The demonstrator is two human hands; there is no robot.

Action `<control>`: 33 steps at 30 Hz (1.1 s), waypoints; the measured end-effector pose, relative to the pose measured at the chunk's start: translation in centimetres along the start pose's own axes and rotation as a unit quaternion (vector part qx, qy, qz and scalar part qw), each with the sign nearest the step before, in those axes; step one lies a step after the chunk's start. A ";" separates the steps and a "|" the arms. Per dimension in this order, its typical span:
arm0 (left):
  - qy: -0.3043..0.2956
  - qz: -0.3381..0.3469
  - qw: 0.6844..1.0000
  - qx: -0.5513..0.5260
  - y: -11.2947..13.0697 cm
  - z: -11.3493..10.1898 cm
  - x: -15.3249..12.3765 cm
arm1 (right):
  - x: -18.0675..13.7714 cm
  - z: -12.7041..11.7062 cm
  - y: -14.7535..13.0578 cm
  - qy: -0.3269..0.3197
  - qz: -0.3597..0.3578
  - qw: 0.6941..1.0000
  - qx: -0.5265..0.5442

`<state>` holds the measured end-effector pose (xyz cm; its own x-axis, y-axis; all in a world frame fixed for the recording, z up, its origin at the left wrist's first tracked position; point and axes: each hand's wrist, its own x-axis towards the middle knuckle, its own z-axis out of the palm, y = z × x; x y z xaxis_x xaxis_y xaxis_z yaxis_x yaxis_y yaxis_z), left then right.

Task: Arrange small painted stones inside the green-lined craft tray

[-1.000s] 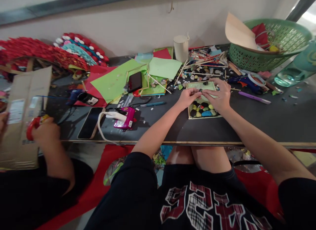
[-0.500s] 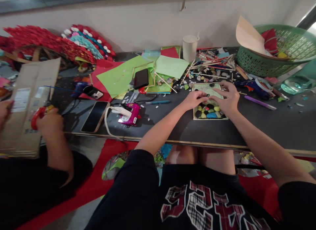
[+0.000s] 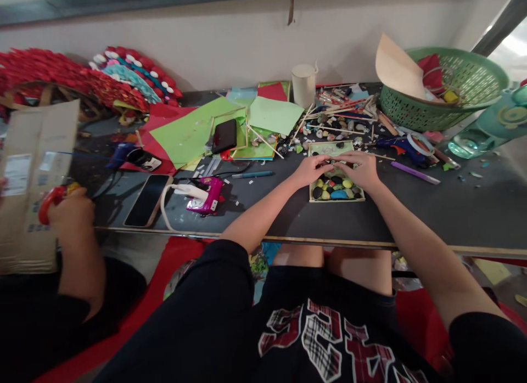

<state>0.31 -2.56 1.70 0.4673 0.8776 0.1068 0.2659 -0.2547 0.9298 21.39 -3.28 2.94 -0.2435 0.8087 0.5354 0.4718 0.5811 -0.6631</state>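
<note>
As your right hand (image 3: 363,169) lowers, work with your left hand (image 3: 309,170) centres on the pebble tray (image 3: 329,148); each grip's contents are unclear.

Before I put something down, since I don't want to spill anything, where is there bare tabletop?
The widest bare patch of tabletop lies between the purple stick and the right forearm. A smaller one sits in front of the tray, beside the left forearm. Behind the tray it is crowded with stones and wooden sticks.
</note>
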 end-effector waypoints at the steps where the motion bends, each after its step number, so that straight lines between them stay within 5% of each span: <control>1: 0.001 0.002 1.000 -0.005 -0.1 0.0 0.0 | 0.1 0.0 -0.2 -0.003 -0.005 1.000 -0.002; 17: -0.013 0.066 0.995 -0.070 -1.6 -0.3 0.3 | 0.3 0.7 -0.9 0.015 -0.019 1.000 0.003; 33: 0.054 0.054 0.995 -0.064 -0.3 -0.9 -0.7 | 0.1 0.9 -0.9 0.006 -0.078 0.997 -0.016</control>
<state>-0.84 -2.72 1.62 0.3924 0.8880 0.2398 0.1053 -0.3024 0.9473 20.16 -3.60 3.09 -0.3064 0.7072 0.6372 0.4560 0.6966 -0.5539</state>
